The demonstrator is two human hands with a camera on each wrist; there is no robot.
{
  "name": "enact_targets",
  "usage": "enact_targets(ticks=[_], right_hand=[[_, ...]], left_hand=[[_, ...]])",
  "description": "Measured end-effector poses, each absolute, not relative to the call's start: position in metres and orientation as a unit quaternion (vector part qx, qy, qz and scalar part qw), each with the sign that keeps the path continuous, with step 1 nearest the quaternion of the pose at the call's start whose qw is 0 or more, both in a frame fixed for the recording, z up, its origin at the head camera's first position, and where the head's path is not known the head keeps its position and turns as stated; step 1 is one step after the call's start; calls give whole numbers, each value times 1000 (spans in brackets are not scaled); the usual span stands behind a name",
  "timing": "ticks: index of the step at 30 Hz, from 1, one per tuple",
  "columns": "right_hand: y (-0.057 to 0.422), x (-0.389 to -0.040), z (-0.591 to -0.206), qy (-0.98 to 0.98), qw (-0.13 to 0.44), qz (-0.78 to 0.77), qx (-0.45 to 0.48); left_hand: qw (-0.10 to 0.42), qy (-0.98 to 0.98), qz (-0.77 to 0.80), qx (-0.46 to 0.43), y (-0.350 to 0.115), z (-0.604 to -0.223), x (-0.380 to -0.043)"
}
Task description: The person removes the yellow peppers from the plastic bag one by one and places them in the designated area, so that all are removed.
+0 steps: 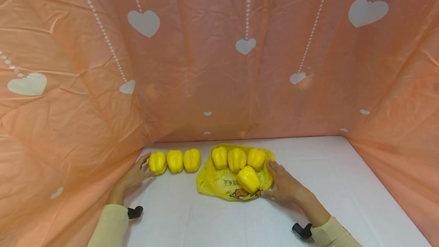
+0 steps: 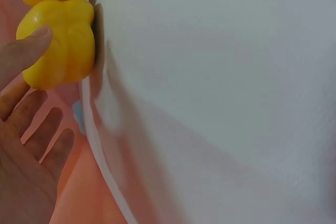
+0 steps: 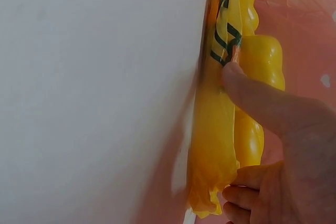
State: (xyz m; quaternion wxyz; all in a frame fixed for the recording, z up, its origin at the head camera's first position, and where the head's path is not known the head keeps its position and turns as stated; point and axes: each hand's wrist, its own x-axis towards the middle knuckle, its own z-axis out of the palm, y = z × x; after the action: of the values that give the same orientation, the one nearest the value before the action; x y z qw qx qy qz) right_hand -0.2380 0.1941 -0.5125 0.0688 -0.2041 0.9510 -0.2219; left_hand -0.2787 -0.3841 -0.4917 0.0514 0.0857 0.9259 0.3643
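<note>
Three yellow bell peppers stand in a row on the left of the table. At the outermost bell pepper (image 1: pixel 157 162), my left hand (image 1: pixel 136 171) has its thumb against the side, the other fingers loosely spread; the left wrist view shows this thumb on the pepper (image 2: pixel 65 51). A yellow plastic bag (image 1: pixel 219 190) lies flat at the centre, with several more bell peppers on it, one of them (image 1: pixel 248 179) in front of the others. My right hand (image 1: pixel 288 184) rests at the bag's right edge, thumb and fingers apart, touching the bag (image 3: pixel 212 135).
A white-covered table (image 1: pixel 192 216) runs beneath everything. Orange cloth (image 1: pixel 219 87) printed with pale hearts hangs behind and on both sides. Black devices (image 1: pixel 302 231) sit at both wrists.
</note>
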Motion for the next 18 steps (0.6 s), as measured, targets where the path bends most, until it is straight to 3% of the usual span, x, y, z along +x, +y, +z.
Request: enact_targets(ticks=[18], right_hand=[[194,-237,-509,950,66,-225,-208]], left_hand=[[-31,938,329,102,-332,-471,-268]])
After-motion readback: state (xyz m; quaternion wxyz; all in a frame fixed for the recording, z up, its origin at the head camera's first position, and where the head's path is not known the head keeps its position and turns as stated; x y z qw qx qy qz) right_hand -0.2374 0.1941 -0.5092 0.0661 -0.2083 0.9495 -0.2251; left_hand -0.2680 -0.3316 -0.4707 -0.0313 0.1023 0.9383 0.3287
